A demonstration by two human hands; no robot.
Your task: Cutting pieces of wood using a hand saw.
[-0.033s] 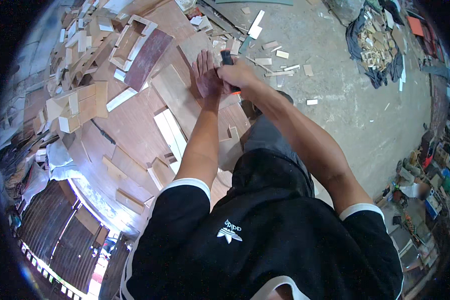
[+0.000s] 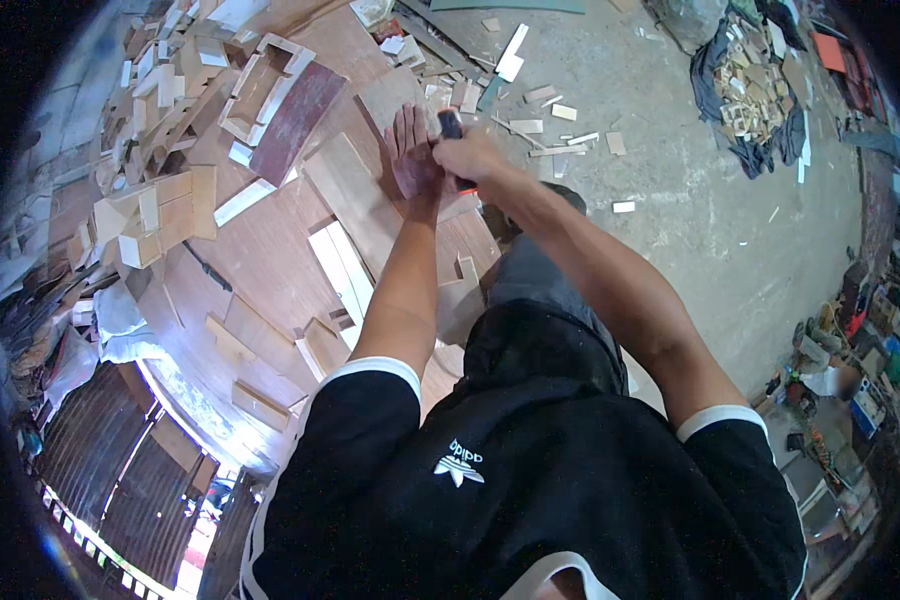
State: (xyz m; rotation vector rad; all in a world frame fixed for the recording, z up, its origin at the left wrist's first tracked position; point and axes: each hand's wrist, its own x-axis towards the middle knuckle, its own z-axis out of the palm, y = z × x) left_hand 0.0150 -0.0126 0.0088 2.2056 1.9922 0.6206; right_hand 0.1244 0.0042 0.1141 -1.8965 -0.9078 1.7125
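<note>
slightly leftward and nearer the body than in the earlier frame, the right hand [image 2: 467, 158] has moved, and the black handheld tool with orange-red trim [image 2: 450, 124] has shifted with it; the left hand [image 2: 416, 172] lies almost where it was. the right hand is closed around the tool, its fingers wrapped about the middle, so that the dark upper end sticks out past the fist and a bit of orange-red shows below. what kind of tool it is, i cannot tell. the left hand is flat and open, fingers extended, just beside the fist and over a pale brown flat wooden board [image 2: 386, 92]; whether the tool touches the board is hidden by the hands.

left of the left hand lies a long light-brown wooden plank [image 2: 352, 192], with long white-faced strips [image 2: 342, 264] near the left forearm. farther left, an open pale wooden box frame [image 2: 256, 88] stands against a dark red rectangular panel [image 2: 298, 122]. on the right, small pale wood offcuts [image 2: 564, 112] are scattered across the grey concrete floor [image 2: 670, 260].
</note>
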